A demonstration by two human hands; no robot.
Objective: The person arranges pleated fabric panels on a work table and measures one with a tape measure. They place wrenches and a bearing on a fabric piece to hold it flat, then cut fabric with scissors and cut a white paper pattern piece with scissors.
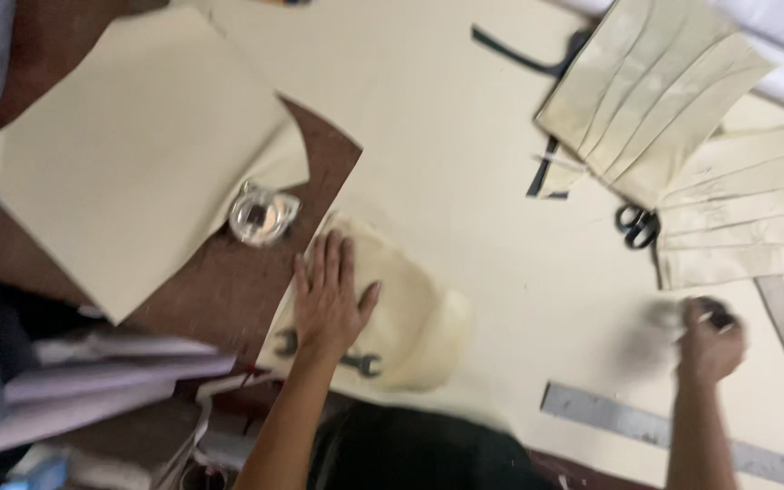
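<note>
Brown table (220, 290) carries cream sheets (465, 136), scissors (637, 225), steel ruler (628, 422), wrench (360, 363).

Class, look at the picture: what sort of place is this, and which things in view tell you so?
Probably a tailoring or pattern-cutting workshop. Cream cut pieces lie stacked on a cutting table, with black scissors and a metal ruler nearby.

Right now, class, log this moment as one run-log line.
left hand: flat on cream fabric piece | right hand: gripping small dark object, blurred | wrench: under left forearm | scissors: untouched
</note>
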